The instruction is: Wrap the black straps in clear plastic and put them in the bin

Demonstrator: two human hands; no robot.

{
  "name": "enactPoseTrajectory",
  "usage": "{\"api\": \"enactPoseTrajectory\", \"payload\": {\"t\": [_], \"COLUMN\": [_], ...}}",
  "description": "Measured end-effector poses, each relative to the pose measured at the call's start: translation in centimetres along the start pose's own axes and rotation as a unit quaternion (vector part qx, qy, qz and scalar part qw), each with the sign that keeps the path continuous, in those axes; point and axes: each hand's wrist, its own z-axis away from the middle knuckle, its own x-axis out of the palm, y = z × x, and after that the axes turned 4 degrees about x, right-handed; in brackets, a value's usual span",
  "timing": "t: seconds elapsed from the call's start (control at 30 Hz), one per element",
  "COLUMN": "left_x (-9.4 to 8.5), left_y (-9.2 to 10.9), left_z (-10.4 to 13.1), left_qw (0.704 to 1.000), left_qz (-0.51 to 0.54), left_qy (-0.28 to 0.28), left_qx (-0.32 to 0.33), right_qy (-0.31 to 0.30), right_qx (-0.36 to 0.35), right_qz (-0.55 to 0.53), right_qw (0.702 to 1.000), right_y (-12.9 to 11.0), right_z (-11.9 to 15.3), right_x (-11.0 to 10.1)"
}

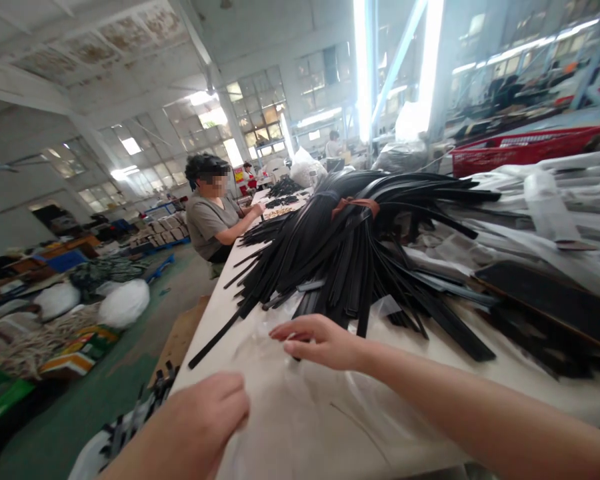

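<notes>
My left hand (207,413) is above the near left edge of the table, its fingers curled closed and slightly blurred. What it holds, if anything, is hidden. Thin clear plastic (300,393) lies between and below my hands. Over that plastic, my right hand (325,341) reaches in from the right with its fingers stretched and its thumb apart. Just beyond it lies a large heap of long black strips (325,253), bundled by a brown tie (355,208), their ends fanning toward me.
A pale table (205,360) runs away from me. A co-worker (210,213) stands at its left side. White plastic-wrapped bundles (545,200) and a red basket (525,152) are on the right. A tub with black strips (125,427) stands below the left edge.
</notes>
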Motion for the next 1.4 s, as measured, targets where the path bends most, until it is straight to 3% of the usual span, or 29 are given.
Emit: {"api": "enactPoseTrajectory", "payload": {"t": [0.07, 0.13, 0.23, 0.3, 0.33, 0.47, 0.57, 0.63, 0.73, 0.8, 0.9, 1.07, 1.2, 1.4], "left_x": [-0.8, -0.8, 1.1, 2.9, 3.7, 5.4, 5.6, 5.8, 6.1, 6.2, 6.1, 6.3, 6.5, 6.5], "left_y": [0.4, 0.1, -1.5, -2.9, -3.7, -5.7, -6.0, -5.5, -4.3, -3.8, -3.6, -3.8, -3.7, -4.3], "left_z": [-5.8, -10.9, -15.0, -15.7, -15.7, -15.3, -15.4, -15.6, -15.6, -15.5, -15.5, -15.5, -15.6, -15.6], "left_qw": [0.999, 0.986, 0.929, 0.864, 0.821, 0.646, 0.563, 0.528, 0.545, 0.569, 0.58, 0.585, 0.601, 0.635], "left_qz": [0.01, 0.049, 0.21, 0.365, 0.448, 0.671, 0.744, 0.797, 0.809, 0.785, 0.765, 0.758, 0.739, 0.668], "left_qy": [0.053, 0.155, 0.273, 0.305, 0.312, 0.328, 0.325, 0.27, 0.208, 0.228, 0.26, 0.279, 0.295, 0.365], "left_qx": [0.002, -0.04, -0.134, -0.166, -0.167, -0.158, -0.155, -0.113, -0.072, -0.092, -0.108, -0.066, -0.074, -0.134], "right_qy": [-0.067, -0.076, 0.048, 0.112, 0.115, 0.061, 0.08, 0.102, 0.127, 0.127, 0.139, 0.24, 0.27, 0.306], "right_qx": [0.08, 0.152, 0.228, 0.246, 0.252, 0.27, 0.257, 0.248, 0.25, 0.258, 0.251, 0.154, 0.142, 0.166], "right_qz": [-0.191, -0.299, -0.32, -0.303, -0.298, -0.302, -0.316, -0.306, -0.271, -0.242, -0.189, -0.114, -0.159, -0.275], "right_qw": [0.976, 0.939, 0.918, 0.914, 0.914, 0.912, 0.91, 0.913, 0.921, 0.927, 0.939, 0.952, 0.939, 0.896], "right_y": [-0.1, 0.3, 1.3, 1.9, 2.0, 1.9, 1.8, 1.9, 1.7, 1.5, 1.2, 0.8, 0.4, 1.1], "right_z": [0.1, -0.1, -0.8, -1.1, -1.2, -1.2, -1.1, -1.1, -1.2, -1.2, -1.2, -1.1, -1.0, -1.1], "right_x": [0.1, 0.2, 0.2, -0.1, -0.2, -0.3, -0.1, -0.1, 0.0, 0.2, 0.7, 0.6, 0.2, 0.0]}}
